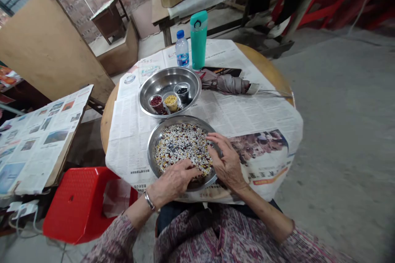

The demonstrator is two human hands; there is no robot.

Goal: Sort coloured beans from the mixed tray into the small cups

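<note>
A metal basin [150, 152] at the table's near side holds a spread of mixed beans and grains [185, 141], white, dark red, yellow and black. My left hand [175, 178], with a silver bracelet at the wrist, reaches over the near rim. Its fingers are bent together at the grains; what they hold, if anything, is hidden. My right hand [226, 162] hangs over the right rim, its fingers stretched and apart, tips near the grains. Behind stands a second metal basin [157, 80] with a cup of red beans [156, 103], a cup of yellow beans [170, 102] and a cup of black beans [183, 93].
Newspaper [129, 131] covers the round table. Beyond the basins stand a water bottle [182, 49] and a teal flask [198, 41], beside a folded umbrella [225, 82] and a dark phone [230, 71]. A red stool [77, 201] is at the left, below another newspaper-covered table [40, 135].
</note>
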